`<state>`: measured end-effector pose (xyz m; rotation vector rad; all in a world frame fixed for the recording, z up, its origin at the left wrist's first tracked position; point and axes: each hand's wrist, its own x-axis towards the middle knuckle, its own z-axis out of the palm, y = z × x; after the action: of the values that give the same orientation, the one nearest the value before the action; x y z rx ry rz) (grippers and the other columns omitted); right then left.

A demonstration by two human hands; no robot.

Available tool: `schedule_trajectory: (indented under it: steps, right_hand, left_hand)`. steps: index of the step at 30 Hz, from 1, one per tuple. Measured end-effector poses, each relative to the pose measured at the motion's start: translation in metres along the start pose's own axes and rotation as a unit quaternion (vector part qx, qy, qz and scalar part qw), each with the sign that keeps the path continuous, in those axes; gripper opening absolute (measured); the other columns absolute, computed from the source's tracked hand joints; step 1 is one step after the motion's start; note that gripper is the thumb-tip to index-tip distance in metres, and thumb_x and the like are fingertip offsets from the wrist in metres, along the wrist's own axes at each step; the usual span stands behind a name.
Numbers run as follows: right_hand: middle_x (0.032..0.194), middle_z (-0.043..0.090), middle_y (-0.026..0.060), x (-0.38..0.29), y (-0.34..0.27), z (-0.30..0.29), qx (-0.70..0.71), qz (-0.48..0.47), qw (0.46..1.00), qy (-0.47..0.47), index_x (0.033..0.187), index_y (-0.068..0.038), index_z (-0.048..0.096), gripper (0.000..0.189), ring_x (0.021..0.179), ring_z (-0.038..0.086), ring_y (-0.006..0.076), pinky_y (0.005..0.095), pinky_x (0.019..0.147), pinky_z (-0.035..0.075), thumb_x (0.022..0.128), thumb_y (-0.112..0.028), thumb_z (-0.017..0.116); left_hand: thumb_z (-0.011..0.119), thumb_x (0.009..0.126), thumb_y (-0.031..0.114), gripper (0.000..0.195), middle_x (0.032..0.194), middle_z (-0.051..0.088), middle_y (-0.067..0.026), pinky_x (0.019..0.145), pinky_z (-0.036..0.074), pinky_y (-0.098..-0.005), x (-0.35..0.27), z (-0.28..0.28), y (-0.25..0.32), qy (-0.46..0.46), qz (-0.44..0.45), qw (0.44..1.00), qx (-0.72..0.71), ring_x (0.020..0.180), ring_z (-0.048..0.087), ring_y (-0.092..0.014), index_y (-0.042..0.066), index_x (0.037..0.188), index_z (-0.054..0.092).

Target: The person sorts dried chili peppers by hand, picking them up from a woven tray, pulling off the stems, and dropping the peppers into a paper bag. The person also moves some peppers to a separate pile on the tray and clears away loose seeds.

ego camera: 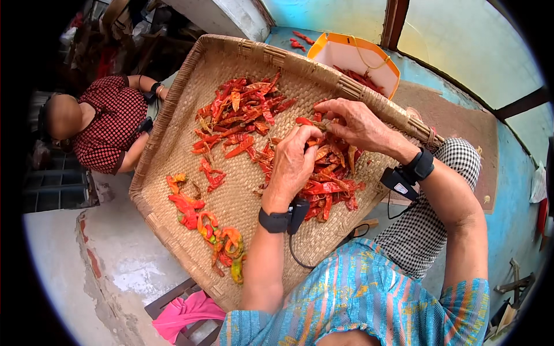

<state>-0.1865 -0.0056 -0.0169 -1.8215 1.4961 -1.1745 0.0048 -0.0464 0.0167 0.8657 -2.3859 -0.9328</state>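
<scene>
A woven bamboo tray (pixel 156 151) lies before me, bearing dried red chili peppers. My left hand (pixel 296 155) is over the right-hand heap of chilies (pixel 329 186), its fingers closed around a red chili pepper (pixel 304 121) near their tips. Close beside it, my right hand (pixel 355 125) has thumb and fingers curled at the stem end of the same chili; whether it grips anything is not clear. Another heap of dried chilies (pixel 242 108) lies farther up the tray. Fresher orange, red and green peppers (pixel 207 225) form a line at the lower left.
Beyond the tray's upper rim stands an orange-edged paper bag (pixel 318 49) holding dried chilies, with a few loose chilies (pixel 303 38) beside it. Another person (pixel 112 116) sits at the tray's left side. A pink cloth (pixel 190 313) hangs over a dark frame below.
</scene>
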Motion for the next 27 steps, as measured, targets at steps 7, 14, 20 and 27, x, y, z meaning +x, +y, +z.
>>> schedule_trajectory:
  steps: [7, 14, 20, 27]
  right_hand:
    - [0.085, 0.058, 0.0150, -0.001, -0.001, 0.003, -0.269, 0.003, 0.963, -0.006, 0.093, 0.000, 0.055, 0.019, 0.075, 0.063, 0.0343, 0.0429, 0.063, 0.052, 0.081, -0.013, 0.063]
    - [0.082, 0.056, 0.0133, 0.004, -0.003, 0.008, -0.356, 0.083, 0.931, -0.017, 0.097, -0.003, 0.055, 0.020, 0.077, 0.062, 0.0319, 0.0404, 0.062, 0.050, 0.082, -0.012, 0.063]
    - [0.076, 0.059, 0.0105, 0.004, -0.006, -0.006, -0.178, -0.068, 0.980, 0.050, 0.086, 0.000, 0.062, 0.015, 0.066, 0.060, 0.0253, 0.0389, 0.054, 0.046, 0.080, -0.014, 0.066]
    - [0.078, 0.062, -0.0002, 0.024, -0.001, -0.056, 0.416, 0.208, 0.874, 0.144, 0.116, -0.003, 0.059, 0.039, 0.059, 0.052, 0.0039, 0.0189, 0.051, 0.045, 0.093, -0.035, 0.059]
  left_hand:
    - [0.049, 0.080, -0.005, 0.025, 0.095, 0.062, -0.0105, 0.072, 0.047, -0.0309, -0.034, -0.013, 0.006, 0.045, -0.052, 0.997, 0.018, 0.083, 0.061, -0.021, 0.001, 0.102, 0.059]
    - [0.061, 0.085, 0.012, 0.019, 0.096, 0.063, -0.0100, 0.077, 0.049, -0.0323, -0.052, -0.015, 0.001, 0.095, -0.112, 0.982, -0.118, 0.086, 0.062, -0.020, 0.000, 0.100, 0.062]
    - [0.062, 0.088, 0.004, 0.008, 0.092, 0.062, -0.0029, 0.073, 0.046, -0.0210, -0.059, -0.014, 0.004, 0.184, -0.145, 0.951, -0.201, 0.084, 0.055, -0.005, 0.004, 0.095, 0.059]
    - [0.058, 0.090, 0.002, 0.017, 0.097, 0.058, -0.0043, 0.078, 0.047, -0.0230, -0.028, 0.000, 0.009, 0.193, -0.110, 0.941, -0.255, 0.090, 0.056, -0.010, 0.002, 0.106, 0.052]
